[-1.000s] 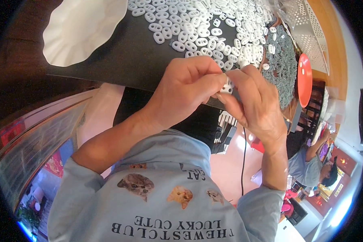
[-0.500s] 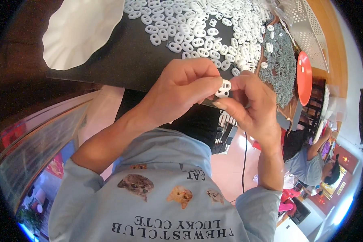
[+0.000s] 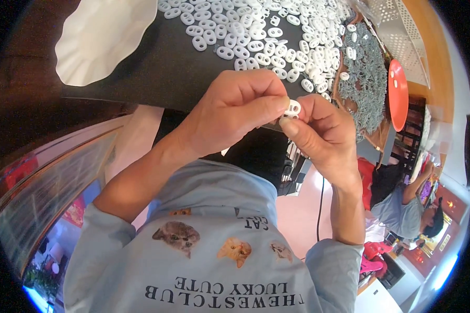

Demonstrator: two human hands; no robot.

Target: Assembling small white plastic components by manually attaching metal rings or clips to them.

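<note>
A white oval two-hole cord lock (image 3: 294, 107) is pinched between my two hands, just beyond the near edge of the dark table. The thumb and bent forefinger of my left hand (image 3: 237, 107) close on its left side. From the right, my right hand (image 3: 326, 138) grips it too, its thumb pressed over the lower part, so that half is mostly hidden. Past my fingers lies a wide spread of similar white cord-lock pieces (image 3: 256, 46). To their right is a tangled grey heap of what look like small springs (image 3: 364, 86).
A white scalloped dish (image 3: 102, 44) stands at the far left of the table (image 3: 156, 83). At the right are a red plate (image 3: 398, 99) with small white bits and a perforated white tray (image 3: 402, 36). Another person (image 3: 402, 211) works farther off to the right.
My right thumb has moved up onto the cord lock and covers its lower part, which showed before. Both hands remain closed on it.
</note>
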